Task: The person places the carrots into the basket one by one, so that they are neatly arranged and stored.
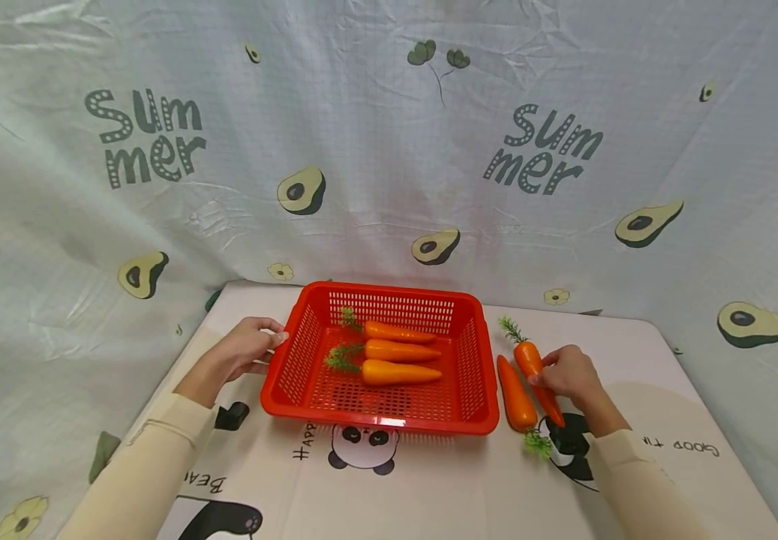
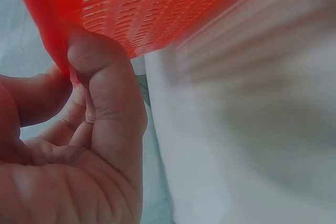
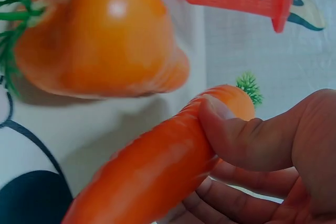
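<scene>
A red plastic basket (image 1: 378,426) with slotted walls stands on the table, and three carrots lie in it side by side, such as the front carrot (image 1: 401,373), their green tops pointing left. My left hand (image 1: 248,346) pinches the basket's left rim between thumb and fingers; the left wrist view shows the thumb and forefinger meeting at the red rim (image 2: 55,40). To the right of the basket, my right hand (image 1: 569,373) grips a carrot (image 1: 529,360) around its middle, green top pointing away. Another carrot (image 1: 515,397) lies between it and the basket, green top toward me.
A pale table cover (image 1: 429,495) with panda drawings and lettering spreads under everything. Behind the table hangs a whitish curtain (image 1: 361,112) printed with avocados. Black wrist devices (image 1: 232,415) show beneath both wrists.
</scene>
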`<state>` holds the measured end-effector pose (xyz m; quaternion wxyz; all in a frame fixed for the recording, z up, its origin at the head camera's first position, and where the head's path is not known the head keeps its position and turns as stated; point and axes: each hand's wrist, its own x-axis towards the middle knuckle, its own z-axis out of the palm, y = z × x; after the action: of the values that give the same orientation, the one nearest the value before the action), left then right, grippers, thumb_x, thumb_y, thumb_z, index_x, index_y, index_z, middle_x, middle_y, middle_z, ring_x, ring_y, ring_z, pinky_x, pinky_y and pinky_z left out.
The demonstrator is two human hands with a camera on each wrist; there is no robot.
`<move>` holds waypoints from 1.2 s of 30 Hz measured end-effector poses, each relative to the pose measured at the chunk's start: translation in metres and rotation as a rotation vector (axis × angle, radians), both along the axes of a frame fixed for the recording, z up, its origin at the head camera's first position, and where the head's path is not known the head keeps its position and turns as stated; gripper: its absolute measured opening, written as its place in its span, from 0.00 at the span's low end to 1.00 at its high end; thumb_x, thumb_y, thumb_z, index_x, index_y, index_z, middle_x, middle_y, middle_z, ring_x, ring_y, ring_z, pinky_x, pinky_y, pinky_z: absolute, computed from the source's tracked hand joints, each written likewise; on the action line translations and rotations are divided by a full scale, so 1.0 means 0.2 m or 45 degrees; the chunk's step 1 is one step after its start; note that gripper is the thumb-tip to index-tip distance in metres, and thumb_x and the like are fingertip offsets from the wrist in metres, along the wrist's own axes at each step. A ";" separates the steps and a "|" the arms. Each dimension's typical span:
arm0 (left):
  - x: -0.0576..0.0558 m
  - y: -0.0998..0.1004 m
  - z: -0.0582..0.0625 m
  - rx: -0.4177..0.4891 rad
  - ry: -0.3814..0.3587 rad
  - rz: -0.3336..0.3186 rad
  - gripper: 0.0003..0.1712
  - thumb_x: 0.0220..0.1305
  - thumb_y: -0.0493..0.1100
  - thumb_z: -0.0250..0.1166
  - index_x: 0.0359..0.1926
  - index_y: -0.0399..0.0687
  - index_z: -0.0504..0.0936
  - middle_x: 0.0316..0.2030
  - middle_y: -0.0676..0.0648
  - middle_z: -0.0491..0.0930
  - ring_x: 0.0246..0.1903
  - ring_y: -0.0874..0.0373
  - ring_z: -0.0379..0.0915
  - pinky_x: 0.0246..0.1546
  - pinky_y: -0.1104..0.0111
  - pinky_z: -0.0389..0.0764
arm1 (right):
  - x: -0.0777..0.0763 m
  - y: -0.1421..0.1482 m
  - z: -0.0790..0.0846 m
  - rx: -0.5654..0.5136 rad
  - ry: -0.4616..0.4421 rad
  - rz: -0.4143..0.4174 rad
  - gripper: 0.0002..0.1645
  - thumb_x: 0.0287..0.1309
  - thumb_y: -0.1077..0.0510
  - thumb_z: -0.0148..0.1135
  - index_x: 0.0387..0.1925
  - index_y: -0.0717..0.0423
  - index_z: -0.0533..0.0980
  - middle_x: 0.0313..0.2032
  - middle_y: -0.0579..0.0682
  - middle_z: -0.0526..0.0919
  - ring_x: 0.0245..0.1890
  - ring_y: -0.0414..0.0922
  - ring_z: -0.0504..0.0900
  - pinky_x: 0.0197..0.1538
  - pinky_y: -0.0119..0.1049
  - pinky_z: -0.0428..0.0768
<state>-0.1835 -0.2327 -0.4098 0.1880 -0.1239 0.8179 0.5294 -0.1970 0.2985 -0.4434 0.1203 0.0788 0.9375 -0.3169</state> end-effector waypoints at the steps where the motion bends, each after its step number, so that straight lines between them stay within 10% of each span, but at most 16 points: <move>1: 0.00 0.00 0.00 0.000 0.000 -0.001 0.15 0.80 0.40 0.52 0.60 0.35 0.71 0.41 0.43 0.81 0.33 0.56 0.83 0.37 0.64 0.89 | 0.00 0.00 0.01 -0.018 0.002 0.001 0.29 0.57 0.62 0.73 0.54 0.79 0.76 0.43 0.70 0.83 0.31 0.50 0.82 0.35 0.38 0.87; 36: 0.00 0.01 0.02 -0.005 -0.021 0.014 0.16 0.80 0.41 0.53 0.60 0.35 0.71 0.42 0.42 0.82 0.33 0.56 0.83 0.36 0.64 0.89 | -0.03 -0.17 0.28 -0.269 0.092 0.234 0.27 0.60 0.63 0.72 0.57 0.75 0.78 0.44 0.65 0.87 0.38 0.49 0.85 0.45 0.45 0.90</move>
<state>-0.1838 -0.2312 -0.4063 0.1917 -0.1333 0.8167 0.5277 -0.2028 0.2649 -0.3880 0.1227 -0.0320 0.9059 -0.4042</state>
